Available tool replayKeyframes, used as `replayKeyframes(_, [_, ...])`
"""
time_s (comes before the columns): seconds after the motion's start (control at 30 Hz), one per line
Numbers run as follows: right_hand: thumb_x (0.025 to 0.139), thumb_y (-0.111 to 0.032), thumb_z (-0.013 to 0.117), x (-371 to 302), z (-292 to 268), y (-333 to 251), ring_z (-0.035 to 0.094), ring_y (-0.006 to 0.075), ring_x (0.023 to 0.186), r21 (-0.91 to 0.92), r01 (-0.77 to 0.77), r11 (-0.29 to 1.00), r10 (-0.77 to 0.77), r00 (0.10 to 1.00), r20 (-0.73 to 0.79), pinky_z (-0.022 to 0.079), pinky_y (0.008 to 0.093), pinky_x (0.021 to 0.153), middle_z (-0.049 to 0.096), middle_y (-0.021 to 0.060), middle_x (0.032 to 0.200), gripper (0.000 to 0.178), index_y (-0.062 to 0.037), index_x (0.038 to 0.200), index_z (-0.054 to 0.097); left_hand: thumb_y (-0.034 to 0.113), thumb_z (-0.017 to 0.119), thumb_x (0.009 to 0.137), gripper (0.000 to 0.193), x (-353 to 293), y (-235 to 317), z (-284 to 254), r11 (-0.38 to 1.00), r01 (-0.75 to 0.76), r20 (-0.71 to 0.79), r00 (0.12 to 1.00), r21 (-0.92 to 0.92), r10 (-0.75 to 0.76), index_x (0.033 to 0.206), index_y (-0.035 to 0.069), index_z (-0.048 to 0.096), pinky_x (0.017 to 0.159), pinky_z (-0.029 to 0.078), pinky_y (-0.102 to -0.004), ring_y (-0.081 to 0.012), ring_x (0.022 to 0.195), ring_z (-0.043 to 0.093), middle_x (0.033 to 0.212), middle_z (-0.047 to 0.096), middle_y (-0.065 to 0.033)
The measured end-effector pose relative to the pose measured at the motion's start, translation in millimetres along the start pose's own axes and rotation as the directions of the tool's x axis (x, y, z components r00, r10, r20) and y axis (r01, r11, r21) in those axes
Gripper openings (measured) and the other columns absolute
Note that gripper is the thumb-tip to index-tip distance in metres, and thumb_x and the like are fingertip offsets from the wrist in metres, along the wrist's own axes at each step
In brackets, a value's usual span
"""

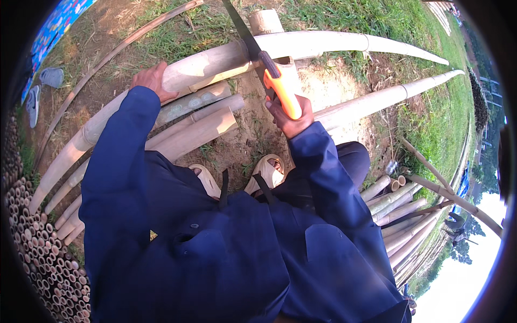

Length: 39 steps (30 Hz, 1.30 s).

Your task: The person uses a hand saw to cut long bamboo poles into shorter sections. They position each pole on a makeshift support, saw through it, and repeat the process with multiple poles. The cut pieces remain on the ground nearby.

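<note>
A hand saw [245,33] with an orange and dark handle is gripped in my right hand [293,116]. Its blade stands across a long pale bamboo pole [307,43], touching it or in a cut; which one I cannot tell. My left hand [153,82] lies wrapped over the same pole, left of the blade. Under the pole, near the blade, is a short upright bamboo post [266,21]. A second long pole [371,102] lies nearer me on the right. Several cut bamboo lengths [202,129] lie between my left arm and my feet.
A large stack of bamboo [51,269] shows its round ends at the lower left. More poles [404,215] are piled at the right, beside crossed sticks [447,188]. A curved bamboo strip [107,59] lies at the upper left, near another person's shoes [33,105] and patterned blue clothing [56,27].
</note>
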State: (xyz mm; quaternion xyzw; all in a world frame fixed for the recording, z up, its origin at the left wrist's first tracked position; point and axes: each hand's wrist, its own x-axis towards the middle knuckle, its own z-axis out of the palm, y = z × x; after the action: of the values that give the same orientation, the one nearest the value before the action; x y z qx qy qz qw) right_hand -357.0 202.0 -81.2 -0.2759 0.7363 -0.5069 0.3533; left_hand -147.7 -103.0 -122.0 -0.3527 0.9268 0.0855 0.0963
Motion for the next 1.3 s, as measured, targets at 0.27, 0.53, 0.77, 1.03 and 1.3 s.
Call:
replayKeyframes(0.27, [0.089, -0.006, 0.070, -153.0, -50.7, -13.9, 0.073, 0.0195, 0.099, -0.179, -0.002, 0.984, 0.000, 1.000, -0.013, 0.053, 0.0300, 0.088, 0.076, 0.0162, 0.105, 0.034, 0.0042, 0.121, 0.069, 0.044, 0.088, 0.065, 0.075, -3.9, -0.7, 6.3, 0.999, 0.029, -0.050, 0.998, 0.021, -0.028, 0.122, 0.009, 0.056, 0.097, 0.050, -0.0496, -0.0374, 0.110, 0.065, 0.114, 0.068, -0.0155])
replayKeyframes(0.53, [0.094, -0.015, 0.073, -31.8, -3.1, 10.8, 0.050, 0.0073, 0.059, -0.099, 0.094, 0.991, -0.094, 0.996, 0.000, 0.042, 0.0277, 0.055, 0.058, 0.0000, 0.066, 0.018, 0.0006, 0.086, 0.066, 0.044, 0.087, 0.064, 0.078, 5.5, -1.1, -4.9, 0.999, -0.034, 0.019, 0.999, -0.012, 0.034, 0.128, 0.013, 0.056, 0.094, 0.052, -0.0497, -0.0398, 0.106, 0.065, 0.117, 0.069, -0.0161])
replayKeyframes(0.77, [0.089, -0.005, 0.072, -175.3, -57.0, -9.2, 0.073, 0.0184, 0.091, -0.164, -0.029, 0.986, 0.036, 0.998, 0.042, 0.055, 0.0304, 0.083, 0.076, 0.0163, 0.100, 0.035, 0.0048, 0.122, 0.068, 0.045, 0.087, 0.064, 0.080, -1.5, -4.7, 5.3, 0.999, 0.035, 0.012, 0.999, 0.028, -0.035, 0.128, 0.010, 0.055, 0.096, 0.051, -0.0491, -0.0398, 0.108, 0.065, 0.119, 0.068, -0.0153])
replayKeyframes(1.03, [0.092, -0.012, 0.074, -4.5, 5.8, 0.5, 0.049, 0.0082, 0.058, 0.026, 0.026, 0.999, -0.026, 1.000, 0.001, 0.041, 0.0311, 0.053, 0.055, -0.0009, 0.062, 0.018, -0.0006, 0.083, 0.063, 0.044, 0.087, 0.063, 0.085, 6.0, -5.1, 6.2, 0.999, -0.020, -0.030, 0.999, 0.040, 0.021, 0.134, 0.012, 0.054, 0.095, 0.052, -0.0500, -0.0387, 0.106, 0.067, 0.121, 0.067, -0.0164])
replayKeyframes(1.3, [0.090, -0.006, 0.071, -173.8, -44.8, 8.8, 0.071, 0.0138, 0.096, -0.134, 0.007, 0.991, -0.013, 0.999, -0.039, 0.054, 0.0281, 0.086, 0.076, 0.0113, 0.108, 0.036, 0.0044, 0.124, 0.067, 0.045, 0.089, 0.063, 0.084, -1.2, -0.5, 2.8, 0.999, 0.035, 0.021, 0.999, 0.039, -0.035, 0.130, 0.009, 0.054, 0.095, 0.051, -0.0499, -0.0389, 0.108, 0.066, 0.118, 0.068, -0.0162])
